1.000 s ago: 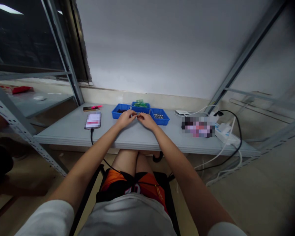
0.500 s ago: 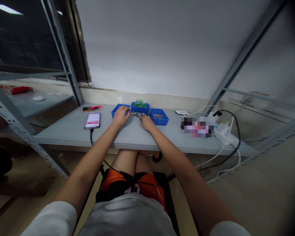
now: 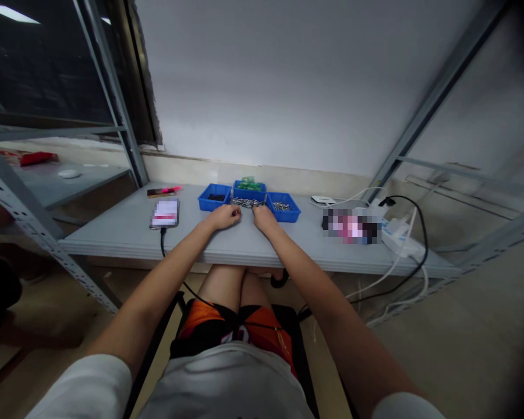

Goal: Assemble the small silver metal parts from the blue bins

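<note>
My left hand (image 3: pixel 227 216) rests low over the table, in front of the left blue bin (image 3: pixel 209 204), its fingers curled in; whatever they pinch is too small to name. At the right edge of a pile of small metal parts (image 3: pixel 247 203), my right hand (image 3: pixel 264 219) has its fingertips closed, and what is between them is hidden. Dark small pieces (image 3: pixel 216 197) lie in the left bin. Behind the pile, another blue bin (image 3: pixel 250 194) holds green pieces (image 3: pixel 248 184). Small metal pieces (image 3: pixel 281 206) lie in the right blue bin (image 3: pixel 288 217).
On the grey table (image 3: pixel 113 233) a phone (image 3: pixel 165 213) with a cable lies at left, near a pink and dark item (image 3: pixel 166 191). To the right are a blurred-out object (image 3: pixel 351 226), a white power strip (image 3: pixel 402 238) and loose cables. Metal posts flank the table.
My left hand has come out from over the left bin, moving toward me and right, which uncovers the dark pieces. My right hand has shifted slightly right, fingers drawn together.
</note>
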Tool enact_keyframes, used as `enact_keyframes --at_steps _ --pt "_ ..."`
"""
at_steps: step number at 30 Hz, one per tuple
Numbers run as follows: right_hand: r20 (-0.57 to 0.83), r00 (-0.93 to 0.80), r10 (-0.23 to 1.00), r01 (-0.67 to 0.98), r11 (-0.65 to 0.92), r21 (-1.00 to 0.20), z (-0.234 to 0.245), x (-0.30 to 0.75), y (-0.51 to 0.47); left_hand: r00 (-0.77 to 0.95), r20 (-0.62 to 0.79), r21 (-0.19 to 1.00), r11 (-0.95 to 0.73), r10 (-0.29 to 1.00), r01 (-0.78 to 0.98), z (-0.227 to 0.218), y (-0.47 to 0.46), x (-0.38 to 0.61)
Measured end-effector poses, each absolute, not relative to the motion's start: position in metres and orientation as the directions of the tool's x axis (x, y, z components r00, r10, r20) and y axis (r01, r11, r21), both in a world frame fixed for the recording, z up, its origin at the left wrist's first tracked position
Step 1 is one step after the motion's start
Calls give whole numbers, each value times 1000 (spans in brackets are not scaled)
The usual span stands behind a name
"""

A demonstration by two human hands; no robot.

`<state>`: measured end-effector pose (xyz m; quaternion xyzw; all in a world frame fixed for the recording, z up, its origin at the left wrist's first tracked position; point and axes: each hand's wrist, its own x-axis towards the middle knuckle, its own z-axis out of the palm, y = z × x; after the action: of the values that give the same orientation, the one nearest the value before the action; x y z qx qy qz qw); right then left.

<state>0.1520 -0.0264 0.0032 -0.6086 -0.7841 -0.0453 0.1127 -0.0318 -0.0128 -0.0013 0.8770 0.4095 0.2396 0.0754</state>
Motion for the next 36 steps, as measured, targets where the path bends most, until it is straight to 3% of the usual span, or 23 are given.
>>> enact_keyframes --at_steps 12,18,23,30,36 --pt "368 -366 855 867 457 -198 -9 155 -12 529 348 364 -632 774 684 -1 -14 -31" --pt "535 -463 707 690 666 -282 -13 152 -7 505 356 407 -617 787 674 -3 -12 -31" --pt "591 -528 610 577 768 -278 -7 149 -10 533 362 419 -645 764 639 -4 -9 -32" --pt "612 -523 592 536 788 -304 -4 148 -15 525 401 393 -659 751 641 -7 -5 -33" --pt "570 -444 692 633 692 -348 -1 149 -15 466 466 381 -646 752 661 -1 -8 -33"
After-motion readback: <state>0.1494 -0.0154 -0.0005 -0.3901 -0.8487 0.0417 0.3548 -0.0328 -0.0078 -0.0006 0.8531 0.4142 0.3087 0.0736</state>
